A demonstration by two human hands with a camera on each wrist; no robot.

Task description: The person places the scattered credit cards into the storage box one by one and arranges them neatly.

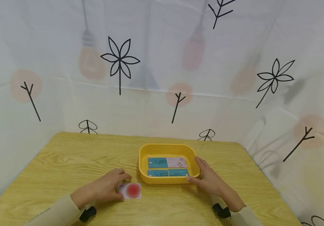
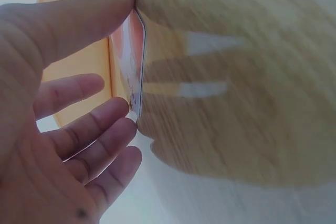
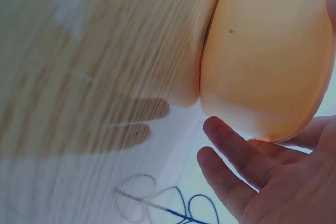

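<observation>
On the tabletop, my left hand (image 1: pixel 106 186) holds a white card with a red disc (image 1: pixel 133 191) by its edges. Its thumb is at one edge of the card (image 2: pixel 135 51) and fingertips are at the opposite edge in the left wrist view. A yellow plastic tray (image 1: pixel 168 180) with rounded corners stands ahead. Inside lie several cards: teal VIP cards (image 1: pixel 156 163) and a pale card with a drawing (image 1: pixel 177 162). My right hand (image 1: pixel 211 180) rests against the tray's right front corner, thumb at the front rim, fingers fairly straight along the right side.
Everything stands on a wood-grain table (image 1: pixel 99 150). A white curtain (image 1: pixel 150 106) printed with plants and bulbs hangs behind and at both sides. Dark wrist devices (image 1: pixel 87 214) sit on both wrists, by beige sleeves (image 1: pixel 55 213).
</observation>
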